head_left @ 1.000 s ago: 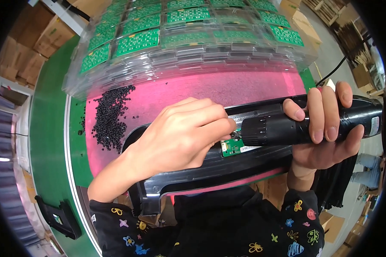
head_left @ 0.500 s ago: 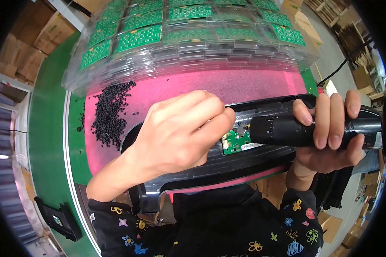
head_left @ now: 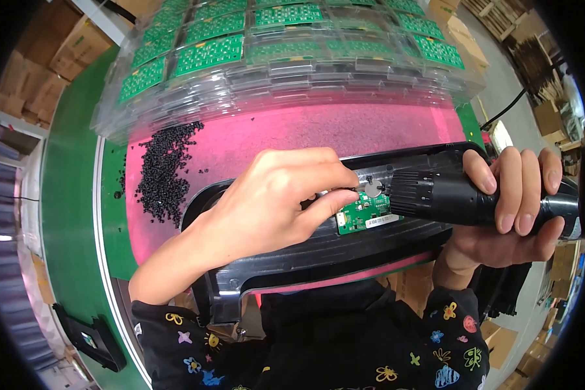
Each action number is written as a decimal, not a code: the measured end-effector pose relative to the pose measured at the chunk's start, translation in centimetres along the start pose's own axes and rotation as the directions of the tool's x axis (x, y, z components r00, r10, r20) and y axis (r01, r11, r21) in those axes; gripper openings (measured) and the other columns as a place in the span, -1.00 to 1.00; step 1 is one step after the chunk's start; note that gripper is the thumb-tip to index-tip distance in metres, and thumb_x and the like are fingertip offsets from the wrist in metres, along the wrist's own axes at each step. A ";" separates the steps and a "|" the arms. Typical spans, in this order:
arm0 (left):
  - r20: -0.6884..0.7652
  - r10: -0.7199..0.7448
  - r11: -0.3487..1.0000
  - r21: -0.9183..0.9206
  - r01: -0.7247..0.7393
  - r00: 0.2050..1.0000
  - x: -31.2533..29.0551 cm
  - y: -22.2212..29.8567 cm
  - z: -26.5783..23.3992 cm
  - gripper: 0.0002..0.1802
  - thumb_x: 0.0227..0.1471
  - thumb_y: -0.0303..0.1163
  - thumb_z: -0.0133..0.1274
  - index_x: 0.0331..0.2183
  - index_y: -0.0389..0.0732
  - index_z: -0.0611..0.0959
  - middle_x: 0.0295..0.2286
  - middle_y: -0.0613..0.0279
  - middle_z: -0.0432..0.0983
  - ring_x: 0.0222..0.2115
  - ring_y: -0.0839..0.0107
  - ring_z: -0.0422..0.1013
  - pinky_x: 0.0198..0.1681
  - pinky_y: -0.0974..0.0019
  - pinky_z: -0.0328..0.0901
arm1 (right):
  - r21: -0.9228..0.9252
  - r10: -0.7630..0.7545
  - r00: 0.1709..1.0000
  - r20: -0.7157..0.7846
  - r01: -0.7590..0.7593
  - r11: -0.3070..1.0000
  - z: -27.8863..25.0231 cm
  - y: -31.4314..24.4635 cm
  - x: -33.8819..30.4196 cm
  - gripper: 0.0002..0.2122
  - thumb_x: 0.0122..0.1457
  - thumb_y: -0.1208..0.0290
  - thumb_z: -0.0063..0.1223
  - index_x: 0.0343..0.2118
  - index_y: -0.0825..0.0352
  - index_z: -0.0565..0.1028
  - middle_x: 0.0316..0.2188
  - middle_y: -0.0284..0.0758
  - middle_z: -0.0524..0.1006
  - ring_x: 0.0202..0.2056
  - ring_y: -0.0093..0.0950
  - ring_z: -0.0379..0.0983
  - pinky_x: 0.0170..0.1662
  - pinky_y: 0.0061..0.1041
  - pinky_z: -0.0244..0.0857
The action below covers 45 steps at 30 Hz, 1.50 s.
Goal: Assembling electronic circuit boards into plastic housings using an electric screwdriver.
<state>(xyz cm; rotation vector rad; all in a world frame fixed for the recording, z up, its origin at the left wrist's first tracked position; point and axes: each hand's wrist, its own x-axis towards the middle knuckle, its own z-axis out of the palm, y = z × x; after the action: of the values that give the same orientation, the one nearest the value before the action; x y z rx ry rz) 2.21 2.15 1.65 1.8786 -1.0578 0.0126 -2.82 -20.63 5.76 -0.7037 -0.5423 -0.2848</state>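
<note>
My right hand (head_left: 510, 201) is wrapped round a black electric screwdriver (head_left: 435, 195), held almost level with its nose pointing left. The nose is over the right part of a green circuit board (head_left: 365, 220), beside a round silver part (head_left: 374, 188). Below lies a long black plastic housing (head_left: 305, 263), with the board inside it. My left hand (head_left: 283, 198) is above the housing's left half, thumb and forefinger pinched at the board's upper left edge. What they pinch is too small to make out. This hand hides part of the housing.
A heap of small black screws (head_left: 166, 172) lies on the pink mat (head_left: 292, 133) at the left. Stacked clear trays (head_left: 286, 71) with green circuit boards stand across the back. Another black housing (head_left: 91, 338) is at the lower left, and cardboard boxes (head_left: 84, 52) stand at the far left.
The screwdriver has shifted slightly right, uncovering more of the board and the round silver part. My left hand has turned, so its thumb and forefinger pinch now shows.
</note>
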 end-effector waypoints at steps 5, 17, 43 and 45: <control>-0.009 -0.027 0.999 -0.025 0.027 1.000 0.0 0.3 0.1 -0.90 -0.10 -0.61 0.20 -0.42 -0.37 0.64 -0.51 0.10 0.55 -0.51 0.24 0.50 -0.48 0.31 0.36 | 0.009 -0.005 0.999 0.036 0.005 1.000 0.1 0.1 -0.2 -0.72 0.06 0.39 0.15 -0.27 0.16 0.25 -0.62 -0.56 0.36 -0.56 -0.68 0.29 -0.18 -0.45 0.06; 0.140 -0.094 0.991 0.104 0.079 0.986 -0.3 0.2 0.5 -0.86 -0.03 -0.53 0.17 -0.35 -0.33 0.58 -0.50 0.08 0.50 -0.47 0.14 0.48 -0.43 0.22 0.36 | -0.111 -0.087 0.983 0.162 0.105 0.988 -0.8 -0.6 -0.4 -0.68 0.02 0.34 0.17 -0.26 0.20 0.25 -0.65 -0.54 0.40 -0.61 -0.64 0.32 -0.28 -0.55 0.17; 0.430 -0.188 0.982 0.084 0.168 0.883 -1.0 0.7 0.5 -0.90 -0.05 -0.51 0.12 -0.44 -0.31 0.53 -0.20 0.24 0.59 -0.42 0.04 0.49 -0.45 0.15 0.37 | -0.632 0.267 0.960 0.087 -0.154 0.760 -3.2 1.1 1.5 -0.73 0.09 0.22 -0.02 -0.32 0.30 0.24 -0.72 -0.50 0.26 -0.75 -0.65 0.15 -0.60 -0.64 0.08; 0.440 -0.213 0.977 0.113 0.181 0.872 -1.0 0.8 0.4 -0.90 -0.04 -0.51 0.12 -0.44 -0.31 0.53 -0.20 0.23 0.59 -0.42 0.04 0.49 -0.45 0.15 0.37 | -0.646 0.255 0.964 0.075 -0.148 0.749 -3.1 1.3 1.4 -0.72 0.09 0.22 -0.02 -0.30 0.31 0.25 -0.73 -0.50 0.25 -0.75 -0.65 0.14 -0.61 -0.64 0.07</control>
<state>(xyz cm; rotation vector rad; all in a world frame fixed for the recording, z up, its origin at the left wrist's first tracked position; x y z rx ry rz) 0.88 2.39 1.58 2.1005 -1.1733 -0.5384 0.01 -21.86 3.85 -1.4566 -0.5134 -0.2055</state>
